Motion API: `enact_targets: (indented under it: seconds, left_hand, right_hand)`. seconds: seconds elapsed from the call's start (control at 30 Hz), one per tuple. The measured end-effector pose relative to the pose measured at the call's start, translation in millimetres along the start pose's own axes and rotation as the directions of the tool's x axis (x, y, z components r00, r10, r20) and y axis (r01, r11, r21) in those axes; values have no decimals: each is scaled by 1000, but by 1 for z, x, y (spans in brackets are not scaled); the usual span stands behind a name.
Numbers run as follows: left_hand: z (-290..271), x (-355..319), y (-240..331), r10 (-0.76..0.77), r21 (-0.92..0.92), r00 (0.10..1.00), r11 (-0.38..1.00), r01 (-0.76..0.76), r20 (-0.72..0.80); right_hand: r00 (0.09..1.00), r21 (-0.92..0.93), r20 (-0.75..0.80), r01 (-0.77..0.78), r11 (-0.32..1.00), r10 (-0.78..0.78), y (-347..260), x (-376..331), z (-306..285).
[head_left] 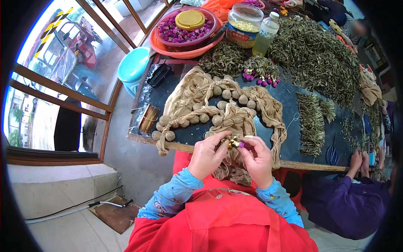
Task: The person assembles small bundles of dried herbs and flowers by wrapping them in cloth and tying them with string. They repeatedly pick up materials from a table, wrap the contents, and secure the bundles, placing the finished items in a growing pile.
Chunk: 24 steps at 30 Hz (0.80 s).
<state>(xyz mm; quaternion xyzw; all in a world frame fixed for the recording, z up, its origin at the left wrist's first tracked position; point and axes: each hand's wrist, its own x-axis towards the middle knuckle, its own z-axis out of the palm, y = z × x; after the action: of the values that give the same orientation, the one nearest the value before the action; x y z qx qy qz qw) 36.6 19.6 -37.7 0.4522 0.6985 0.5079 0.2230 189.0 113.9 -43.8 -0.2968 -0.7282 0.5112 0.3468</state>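
Close to the table's front edge, my left hand and my right hand pinch a small tea-leaf and flower bundle between them. Purple, white and yellow blossoms show at its middle; my fingers cover part of it. Directly behind lies a tan stocking-like cloth, one end hanging over the edge below my hands. Round knotted balls run along twisted lengths of the cloth. Farther back rests a cluster of leaf bundles tipped with purple flowers.
A purple bowl of dried flowers carries a yellow lid. Beside it stand a jar of pale buds and a bottle. Leaf heaps, a row of leaves and scissors lie rightward. A co-worker sits at right.
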Motion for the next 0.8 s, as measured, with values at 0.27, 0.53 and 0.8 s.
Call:
enact_targets:
  seconds: [0.27,0.53,0.8]
  left_hand:
    - [3,-3,1,-23,-21,999,999,24,38]
    - [-4,-5,14,-86,-38,986,995,92,145]
    - [-4,-9,5,-68,-191,988,977,94,137]
  right_hand:
    - [951,-243,119,305,921,-284,-11,6,3]
    - [969,-306,98,247,920,-227,-19,7,2]
    - [937,-310,143,349,884,-320,-28,-3,-1]
